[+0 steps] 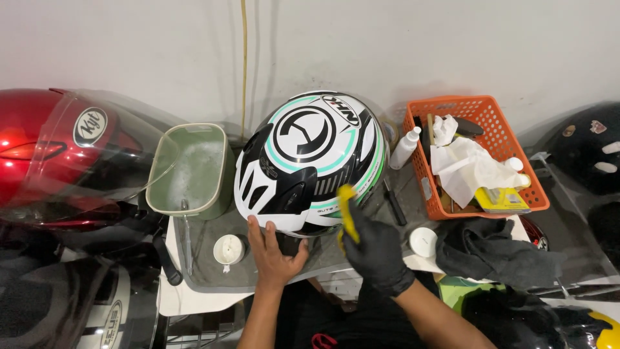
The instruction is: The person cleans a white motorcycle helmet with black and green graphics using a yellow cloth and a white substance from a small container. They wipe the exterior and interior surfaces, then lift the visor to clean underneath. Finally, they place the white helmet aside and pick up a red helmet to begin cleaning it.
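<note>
Helmet (310,161) sits just ahead of both hands — bare left hand (274,255) flat, gloved right hand (374,249) gripping a yellow cloth (347,210).

A white, black and green helmet (310,161) is filling the middle of the counter (206,274), boxed in by a green tub (190,169) just to its left and an orange basket (475,155) to its right. A spray bottle (405,147) is narrowing the right-hand gap. Open mat is lying only along the near edge, around a small white cap (228,249).
</note>
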